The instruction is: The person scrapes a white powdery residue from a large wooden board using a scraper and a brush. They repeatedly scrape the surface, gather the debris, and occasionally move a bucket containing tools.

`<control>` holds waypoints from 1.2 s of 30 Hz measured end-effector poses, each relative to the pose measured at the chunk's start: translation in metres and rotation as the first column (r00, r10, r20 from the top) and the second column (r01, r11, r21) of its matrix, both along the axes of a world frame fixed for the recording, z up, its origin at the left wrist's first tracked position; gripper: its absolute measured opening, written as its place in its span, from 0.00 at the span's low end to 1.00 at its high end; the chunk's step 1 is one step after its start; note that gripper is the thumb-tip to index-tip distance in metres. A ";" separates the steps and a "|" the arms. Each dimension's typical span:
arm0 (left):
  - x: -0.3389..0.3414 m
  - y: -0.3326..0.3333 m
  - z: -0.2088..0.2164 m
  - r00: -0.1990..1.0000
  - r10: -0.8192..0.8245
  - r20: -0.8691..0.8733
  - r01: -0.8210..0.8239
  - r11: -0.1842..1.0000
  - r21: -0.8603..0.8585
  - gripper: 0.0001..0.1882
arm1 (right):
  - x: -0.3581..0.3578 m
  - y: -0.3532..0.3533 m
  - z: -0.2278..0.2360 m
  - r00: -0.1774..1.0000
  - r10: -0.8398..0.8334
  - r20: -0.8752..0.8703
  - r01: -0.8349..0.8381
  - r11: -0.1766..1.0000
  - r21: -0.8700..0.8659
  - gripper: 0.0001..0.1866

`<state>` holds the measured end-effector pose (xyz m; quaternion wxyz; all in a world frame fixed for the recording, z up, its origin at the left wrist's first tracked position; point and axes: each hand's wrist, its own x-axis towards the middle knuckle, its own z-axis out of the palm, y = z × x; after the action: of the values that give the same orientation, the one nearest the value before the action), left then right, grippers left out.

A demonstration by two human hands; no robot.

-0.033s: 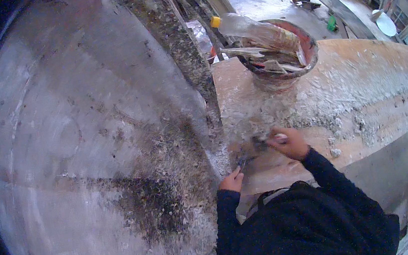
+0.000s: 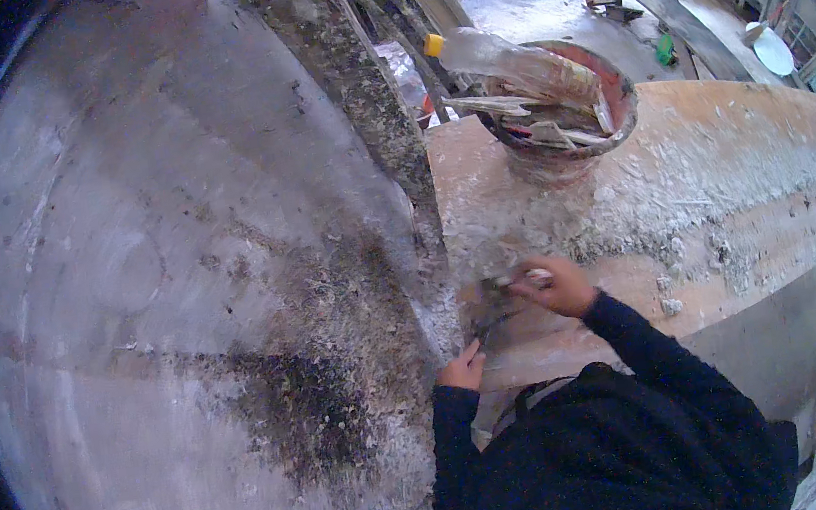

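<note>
My right hand (image 2: 561, 288) is closed around a hand tool (image 2: 495, 287) with a pale handle; its dark working end is smeared by motion. That end lies over the left end of a pale wooden board (image 2: 749, 156) caked with whitish, lumpy residue. My left hand (image 2: 459, 368) is close by, near the board's near left corner, its fingers pinched on a thin dark tool (image 2: 483, 328). The two tools' ends are close together; whether they touch I cannot tell. What the thin tool is does not show clearly.
A stained bucket (image 2: 623, 94) holding wood scraps and a clear plastic bottle (image 2: 516, 56) with a yellow cap stands on the board's far side. Left of the board is a large grey, dark-stained surface (image 2: 130, 287). A rough beam (image 2: 349, 90) rises between them. Behind is a bench (image 2: 667, 14).
My right hand has moved a little left with its tool, nearer my left hand. The left hand has barely shifted and keeps its pinch.
</note>
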<state>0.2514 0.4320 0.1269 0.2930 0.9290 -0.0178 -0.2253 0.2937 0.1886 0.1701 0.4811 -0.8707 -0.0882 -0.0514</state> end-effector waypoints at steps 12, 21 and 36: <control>-0.053 0.048 -0.044 0.972 0.223 0.068 -0.202 0.952 -0.231 0.21 | 0.105 0.032 -0.097 0.977 -0.059 -0.205 0.159 0.842 0.515 0.09; -0.033 0.049 -0.022 0.983 0.172 -0.068 -0.175 0.983 -0.046 0.21 | 0.031 -0.090 -0.050 0.895 -0.424 -0.141 0.446 0.861 0.243 0.05; 0.001 0.004 0.012 0.997 -0.051 0.064 0.056 0.995 -0.082 0.23 | 0.011 0.010 -0.040 0.972 -0.235 0.014 0.234 0.971 0.049 0.11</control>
<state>0.2520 0.4357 0.1389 0.3247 0.9217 -0.0611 -0.2032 0.3043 0.1987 0.1302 0.4911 -0.8629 0.0117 -0.1185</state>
